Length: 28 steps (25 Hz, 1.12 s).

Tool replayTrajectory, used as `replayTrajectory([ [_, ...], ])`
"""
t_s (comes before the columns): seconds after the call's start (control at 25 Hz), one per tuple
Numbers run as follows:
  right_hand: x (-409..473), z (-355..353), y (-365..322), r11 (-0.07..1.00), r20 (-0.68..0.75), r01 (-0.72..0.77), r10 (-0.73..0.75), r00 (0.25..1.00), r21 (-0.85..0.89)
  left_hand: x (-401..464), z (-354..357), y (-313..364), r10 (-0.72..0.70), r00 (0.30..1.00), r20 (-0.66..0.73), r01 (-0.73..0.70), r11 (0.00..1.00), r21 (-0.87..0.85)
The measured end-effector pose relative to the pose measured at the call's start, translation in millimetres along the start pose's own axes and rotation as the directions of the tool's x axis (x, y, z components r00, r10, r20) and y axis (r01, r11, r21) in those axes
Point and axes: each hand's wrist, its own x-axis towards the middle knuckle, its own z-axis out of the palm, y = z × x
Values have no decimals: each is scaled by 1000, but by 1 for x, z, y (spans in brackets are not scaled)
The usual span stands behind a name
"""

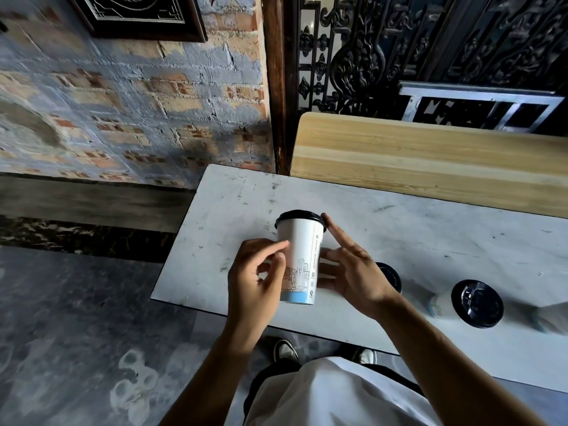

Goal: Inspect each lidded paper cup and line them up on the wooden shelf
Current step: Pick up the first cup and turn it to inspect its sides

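Observation:
A white paper cup (302, 250) with a black lid, a line drawing and a blue band at its base is held between both hands above the white table (399, 235). My left hand (255, 278) grips its left side with fingers curled. My right hand (353, 272) holds its right side, index finger stretched up to the lid's rim. Behind my right hand, another lidded cup (392, 276) is mostly hidden. A third lidded cup (473, 299) stands on the table further right. The light wooden shelf (430, 158) runs behind the table and bears nothing.
A brick wall (138, 112) rises at the left, with a dark framed picture (138, 13) on it. Black ornate metalwork (430, 41) stands behind the shelf. A blurred white object (553, 318) lies at the table's right edge. My shoes (285, 350) show below the table's near edge.

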Motion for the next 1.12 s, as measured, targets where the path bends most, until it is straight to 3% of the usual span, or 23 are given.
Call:
replayTrajectory([
  [0.36,-5,-7,-2,997,65,75,-75,995,7,-2,-2,1,-63,997,41,66,995,-70],
  [0.6,-5,-4,-3,998,7,36,-37,999,57,1,-4,-2,85,993,77,-83,996,-38],
  [0.76,-3,-7,-6,997,11,49,-50,999,65,-2,-2,0,86,992,87,-86,996,-8],
  [0.88,-6,-7,-7,997,19,54,-55,998,46,-3,1,6,38,998,53,-34,996,-82],
  [1.12,-10,-5,-5,994,-21,94,-93,995,49,-6,3,14,-201,978,57,209,946,-248],
])
